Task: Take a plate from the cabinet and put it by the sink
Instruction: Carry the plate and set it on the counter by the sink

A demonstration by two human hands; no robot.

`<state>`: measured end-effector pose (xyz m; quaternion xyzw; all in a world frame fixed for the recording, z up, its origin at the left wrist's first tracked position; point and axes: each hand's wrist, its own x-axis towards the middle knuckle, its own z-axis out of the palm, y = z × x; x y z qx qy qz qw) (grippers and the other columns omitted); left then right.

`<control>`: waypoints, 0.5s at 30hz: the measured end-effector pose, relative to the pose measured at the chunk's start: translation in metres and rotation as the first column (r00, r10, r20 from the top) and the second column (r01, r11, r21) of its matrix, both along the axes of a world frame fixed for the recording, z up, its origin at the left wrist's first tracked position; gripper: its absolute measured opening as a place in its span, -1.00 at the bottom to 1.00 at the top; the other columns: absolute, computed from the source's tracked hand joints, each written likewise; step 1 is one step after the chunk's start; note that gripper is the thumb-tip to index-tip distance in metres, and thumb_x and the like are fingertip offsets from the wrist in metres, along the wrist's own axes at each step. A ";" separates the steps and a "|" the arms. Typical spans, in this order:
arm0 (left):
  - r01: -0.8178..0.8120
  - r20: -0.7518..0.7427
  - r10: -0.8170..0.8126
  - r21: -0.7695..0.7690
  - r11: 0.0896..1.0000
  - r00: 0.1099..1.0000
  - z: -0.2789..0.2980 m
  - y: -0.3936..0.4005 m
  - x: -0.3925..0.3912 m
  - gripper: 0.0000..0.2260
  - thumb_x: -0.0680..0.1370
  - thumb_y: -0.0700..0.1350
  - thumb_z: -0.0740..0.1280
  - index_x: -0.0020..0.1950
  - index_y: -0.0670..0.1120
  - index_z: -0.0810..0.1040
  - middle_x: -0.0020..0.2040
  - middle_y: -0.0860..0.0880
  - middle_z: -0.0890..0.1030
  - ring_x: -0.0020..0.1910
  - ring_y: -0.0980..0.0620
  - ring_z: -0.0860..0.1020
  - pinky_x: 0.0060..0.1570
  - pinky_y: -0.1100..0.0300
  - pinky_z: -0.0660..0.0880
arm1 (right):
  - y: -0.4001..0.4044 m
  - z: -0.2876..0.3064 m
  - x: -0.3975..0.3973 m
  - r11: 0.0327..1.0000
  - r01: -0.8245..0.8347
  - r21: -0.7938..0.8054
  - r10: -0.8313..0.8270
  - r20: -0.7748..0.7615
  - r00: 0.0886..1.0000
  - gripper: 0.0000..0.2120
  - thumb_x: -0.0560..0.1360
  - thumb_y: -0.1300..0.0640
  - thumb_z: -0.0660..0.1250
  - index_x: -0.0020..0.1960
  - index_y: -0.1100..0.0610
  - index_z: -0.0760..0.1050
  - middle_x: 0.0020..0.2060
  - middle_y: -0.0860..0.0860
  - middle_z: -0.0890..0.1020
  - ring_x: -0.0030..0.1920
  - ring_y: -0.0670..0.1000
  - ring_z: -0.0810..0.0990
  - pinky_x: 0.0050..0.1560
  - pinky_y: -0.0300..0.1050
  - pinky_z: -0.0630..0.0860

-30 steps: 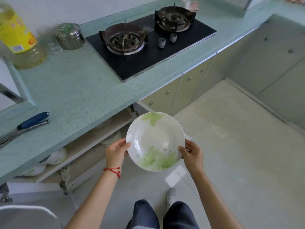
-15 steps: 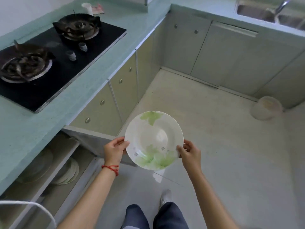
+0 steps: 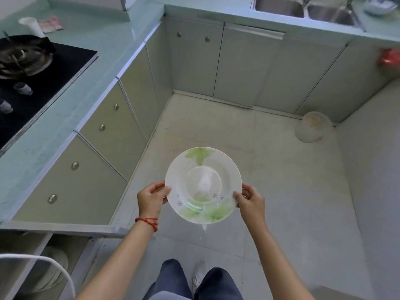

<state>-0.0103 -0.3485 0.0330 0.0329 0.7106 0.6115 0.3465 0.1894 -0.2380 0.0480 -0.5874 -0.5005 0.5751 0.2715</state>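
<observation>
A white plate [image 3: 203,182] with green leaf prints is held level over the floor, in front of me. My left hand [image 3: 151,199] grips its left rim and my right hand [image 3: 251,201] grips its right rim. The steel double sink [image 3: 303,8] lies at the top right, set in the pale green counter [image 3: 216,7], well beyond the plate. The open cabinet [image 3: 43,263] with stacked plates inside is at the bottom left, its door [image 3: 65,228] swung out beside my left forearm.
A black gas hob [image 3: 32,68] sits in the left counter. Closed cabinet doors [image 3: 238,66] line the corner. A pale plastic tub [image 3: 311,128] stands on the floor at the right. A dish [image 3: 378,6] rests right of the sink. A red item [image 3: 389,59] hangs at the right edge.
The view has swung right, away from the hob and the open cabinet toward the sink corner. Both hands keep the same hold on the plate, which now lies flatter.
</observation>
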 end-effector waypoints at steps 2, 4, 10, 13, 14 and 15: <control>0.010 0.001 -0.010 0.001 1.000 1.000 0.000 0.023 0.001 -0.86 0.38 -0.34 0.38 -0.13 -0.14 0.60 -0.21 -0.08 0.63 -0.18 -0.10 0.59 -0.31 0.28 0.60 | 0.021 0.001 0.003 1.000 0.012 0.009 -0.012 0.002 1.000 -0.79 0.42 0.36 0.29 -0.03 0.11 0.50 -0.27 0.12 0.61 -0.28 0.08 0.56 -0.17 0.04 0.55; 0.025 0.001 -0.025 0.004 1.000 1.000 0.000 0.047 0.000 -0.86 0.38 -0.34 0.38 -0.16 -0.13 0.59 -0.21 -0.09 0.63 -0.17 -0.11 0.59 -0.29 0.25 0.61 | 0.043 0.001 0.003 1.000 0.028 0.010 -0.028 -0.004 1.000 -0.79 0.43 0.37 0.29 0.00 0.13 0.49 -0.29 0.07 0.60 -0.29 0.05 0.57 -0.20 -0.01 0.55; 0.068 -0.008 -0.068 0.008 0.998 0.998 0.000 0.127 -0.027 -0.82 0.38 -0.35 0.38 -0.03 -0.25 0.58 -0.19 -0.12 0.63 -0.18 -0.11 0.59 -0.31 0.30 0.60 | 0.110 -0.003 -0.018 0.996 0.086 0.002 -0.086 -0.026 0.996 -0.79 0.43 0.37 0.28 0.02 0.16 0.49 -0.29 0.04 0.61 -0.28 0.04 0.58 -0.20 -0.04 0.56; 0.081 -0.003 -0.081 0.018 0.997 0.997 0.000 0.173 -0.049 -0.86 0.39 -0.36 0.37 -0.08 -0.22 0.59 -0.24 -0.07 0.62 -0.26 -0.03 0.58 -0.37 0.34 0.58 | 0.152 -0.005 -0.039 0.995 0.102 0.023 -0.101 -0.035 0.994 -0.78 0.43 0.38 0.29 0.01 0.15 0.49 -0.28 0.03 0.62 -0.28 0.02 0.59 -0.33 -0.23 0.55; 0.085 0.003 -0.085 0.027 0.996 0.996 0.001 0.189 -0.058 -0.87 0.39 -0.36 0.37 -0.11 -0.19 0.59 -0.24 -0.07 0.62 -0.27 -0.01 0.58 -0.36 0.34 0.58 | 0.167 -0.005 -0.048 0.994 0.108 0.028 -0.107 -0.040 0.993 -0.78 0.43 0.38 0.29 0.00 0.13 0.49 -0.27 0.03 0.62 -0.28 0.01 0.59 -0.34 -0.25 0.55; 0.089 0.010 -0.089 0.035 0.995 0.996 0.001 0.205 -0.067 -0.87 0.39 -0.36 0.37 -0.13 -0.18 0.58 -0.23 -0.08 0.62 -0.26 -0.01 0.59 -0.36 0.34 0.59 | 0.182 -0.004 -0.056 0.993 0.114 0.033 -0.112 -0.044 0.993 -0.78 0.43 0.38 0.29 0.00 0.13 0.49 -0.26 0.03 0.62 -0.27 0.01 0.60 -0.34 -0.25 0.55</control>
